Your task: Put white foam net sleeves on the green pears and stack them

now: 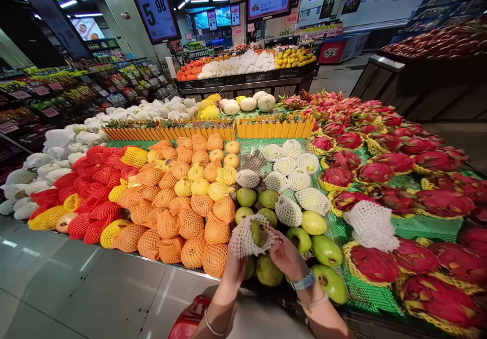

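Note:
A white foam net (242,236) sits partly around a green guava (259,233) in front of me, with the guava's top showing through the opening. My left hand (236,265) is closed around the net from the left and below. On the right, the fingers of my right hand (286,254) pinch the net's edge; the fingertips are partly hidden. Below and around my hands lie bare green guavas (269,270). Just behind them are guavas in white foam nets (288,210).
Pears in orange nets (192,225) and fruit in red nets (79,187) fill the left. Dragon fruit (375,264) covers the right, with a loose bunch of white nets (372,225) on top. A low yellow fence (276,127) crosses behind. A red bag (190,318) is below.

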Action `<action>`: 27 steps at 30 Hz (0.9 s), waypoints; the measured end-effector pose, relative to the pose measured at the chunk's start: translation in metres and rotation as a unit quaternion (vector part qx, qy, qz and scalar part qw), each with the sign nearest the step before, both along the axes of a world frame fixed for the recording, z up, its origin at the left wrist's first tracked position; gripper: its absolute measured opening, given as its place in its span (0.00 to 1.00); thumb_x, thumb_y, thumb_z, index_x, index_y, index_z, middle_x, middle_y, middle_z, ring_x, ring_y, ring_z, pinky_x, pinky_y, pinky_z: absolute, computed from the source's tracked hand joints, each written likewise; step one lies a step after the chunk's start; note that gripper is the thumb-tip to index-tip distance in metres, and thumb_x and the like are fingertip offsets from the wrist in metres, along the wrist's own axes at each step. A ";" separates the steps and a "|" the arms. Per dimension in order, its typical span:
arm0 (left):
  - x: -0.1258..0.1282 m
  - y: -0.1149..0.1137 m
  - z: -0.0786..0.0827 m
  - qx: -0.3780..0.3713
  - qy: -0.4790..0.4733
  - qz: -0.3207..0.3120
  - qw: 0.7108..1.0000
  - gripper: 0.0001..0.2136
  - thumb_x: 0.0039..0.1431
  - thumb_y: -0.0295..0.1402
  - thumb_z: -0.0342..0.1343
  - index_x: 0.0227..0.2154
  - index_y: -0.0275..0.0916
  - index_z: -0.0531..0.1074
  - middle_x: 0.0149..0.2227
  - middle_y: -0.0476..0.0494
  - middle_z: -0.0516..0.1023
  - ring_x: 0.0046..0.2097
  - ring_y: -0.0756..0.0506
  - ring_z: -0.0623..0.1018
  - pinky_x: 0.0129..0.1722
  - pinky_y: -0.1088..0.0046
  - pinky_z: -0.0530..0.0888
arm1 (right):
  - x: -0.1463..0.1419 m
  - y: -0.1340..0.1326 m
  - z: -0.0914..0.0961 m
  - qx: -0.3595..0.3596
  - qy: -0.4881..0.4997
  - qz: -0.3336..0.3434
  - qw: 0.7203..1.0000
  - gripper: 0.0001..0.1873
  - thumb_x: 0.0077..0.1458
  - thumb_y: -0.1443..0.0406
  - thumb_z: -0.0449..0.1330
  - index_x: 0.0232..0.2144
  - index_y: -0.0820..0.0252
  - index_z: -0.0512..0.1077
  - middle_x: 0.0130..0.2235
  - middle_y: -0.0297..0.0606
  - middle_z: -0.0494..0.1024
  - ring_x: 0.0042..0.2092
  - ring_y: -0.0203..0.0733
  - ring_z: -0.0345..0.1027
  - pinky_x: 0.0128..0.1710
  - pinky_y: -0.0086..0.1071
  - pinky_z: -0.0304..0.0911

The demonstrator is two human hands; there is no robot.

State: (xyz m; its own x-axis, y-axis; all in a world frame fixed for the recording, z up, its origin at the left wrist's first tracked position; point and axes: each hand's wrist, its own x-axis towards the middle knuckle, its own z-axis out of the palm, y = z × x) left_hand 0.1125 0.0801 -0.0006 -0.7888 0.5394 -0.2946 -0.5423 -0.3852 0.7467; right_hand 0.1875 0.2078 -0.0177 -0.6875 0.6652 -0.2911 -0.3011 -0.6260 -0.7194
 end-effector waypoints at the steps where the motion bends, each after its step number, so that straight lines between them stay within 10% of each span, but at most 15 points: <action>1: 0.001 0.003 0.005 0.009 -0.003 0.007 1.000 0.25 0.45 0.49 0.70 0.46 0.48 0.79 0.58 0.46 0.77 0.65 0.34 0.67 0.65 0.58 0.65 | 0.000 -0.004 -0.001 -0.006 -0.003 0.003 1.000 0.12 0.43 0.59 0.72 0.31 0.56 0.77 0.23 0.28 0.73 0.20 0.31 0.63 0.19 0.26 0.64; 3: 0.004 0.006 0.011 0.017 -0.004 0.018 1.000 0.23 0.47 0.47 0.69 0.47 0.48 0.78 0.60 0.46 0.75 0.66 0.35 0.66 0.65 0.58 0.64 | 0.000 -0.014 -0.001 0.023 -0.011 -0.017 1.000 0.15 0.47 0.55 0.69 0.37 0.53 0.76 0.30 0.31 0.76 0.26 0.35 0.68 0.25 0.30 0.70; 8: 0.004 0.003 0.007 0.009 0.007 0.030 0.999 0.23 0.50 0.41 0.67 0.50 0.46 0.76 0.61 0.42 0.74 0.66 0.35 0.66 0.65 0.58 0.64 | 0.005 -0.032 0.008 0.364 -0.062 -0.088 0.925 0.18 0.43 0.59 0.73 0.39 0.52 0.77 0.46 0.38 0.76 0.48 0.48 0.70 0.53 0.45 0.67; 12: 0.004 -0.002 0.003 0.003 0.009 0.022 1.000 0.23 0.50 0.38 0.66 0.50 0.46 0.76 0.58 0.41 0.76 0.65 0.35 0.67 0.64 0.57 0.66 | 0.003 -0.025 0.012 0.488 -0.094 -0.063 0.865 0.17 0.46 0.63 0.71 0.41 0.52 0.77 0.43 0.40 0.77 0.48 0.51 0.69 0.52 0.48 0.65; 19: 0.009 0.001 0.015 -0.008 0.022 -0.009 1.000 0.18 0.54 0.41 0.64 0.47 0.44 0.77 0.56 0.42 0.78 0.63 0.34 0.70 0.62 0.57 0.68 | -0.003 -0.016 0.006 0.334 -0.095 -0.108 0.932 0.10 0.51 0.56 0.67 0.29 0.55 0.73 0.32 0.34 0.75 0.37 0.44 0.69 0.41 0.38 0.66; 23: 0.010 0.003 0.016 -0.045 0.081 0.014 0.996 0.23 0.52 0.41 0.66 0.50 0.42 0.75 0.58 0.40 0.75 0.64 0.33 0.68 0.63 0.59 0.67 | -0.004 -0.033 0.005 0.188 -0.061 -0.180 0.964 0.23 0.54 0.48 0.63 0.47 0.52 0.71 0.52 0.40 0.75 0.54 0.47 0.68 0.55 0.44 0.63; 27: 0.004 0.000 0.022 -0.129 0.181 -0.030 0.974 0.29 0.43 0.34 0.71 0.52 0.41 0.75 0.55 0.38 0.77 0.60 0.30 0.71 0.63 0.55 0.67 | -0.003 -0.042 0.013 0.083 0.058 -0.092 0.991 0.44 0.45 0.47 0.69 0.62 0.44 0.59 0.63 0.41 0.67 0.62 0.52 0.64 0.58 0.48 0.64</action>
